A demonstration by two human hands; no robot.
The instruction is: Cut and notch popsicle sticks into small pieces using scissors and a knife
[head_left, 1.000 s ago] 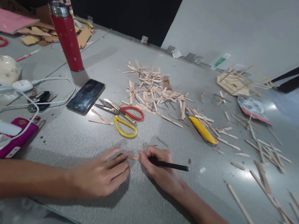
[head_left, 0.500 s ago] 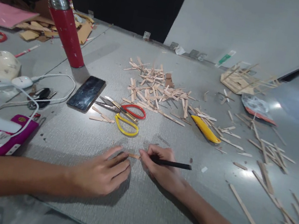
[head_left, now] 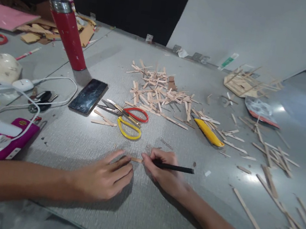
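Note:
My left hand [head_left: 108,175] rests low over the table, its fingers closed on one end of a short wooden craft stick [head_left: 136,160]. The stick lies nearly level between both hands. From the right side my right hand [head_left: 165,170] meets its other end, the fingers pinched around a slim black pen [head_left: 177,168]. The pen's back end points right, while its tip is hidden by the fingers. Just beyond the hands lie scissors [head_left: 129,128] with one red and one yellow handle loop.
A pile of craft sticks [head_left: 159,92] lies at mid-table, with a yellow utility knife [head_left: 208,132] to its right. More sticks [head_left: 248,211] are scattered at right. Left are a phone [head_left: 88,96], a red bottle [head_left: 68,35] and a purple power bank [head_left: 12,140] with cable. A stick frame [head_left: 243,84] stands far right.
Both hands keep almost the same pose around the craft stick. The view has shifted very slightly; nothing else has visibly moved.

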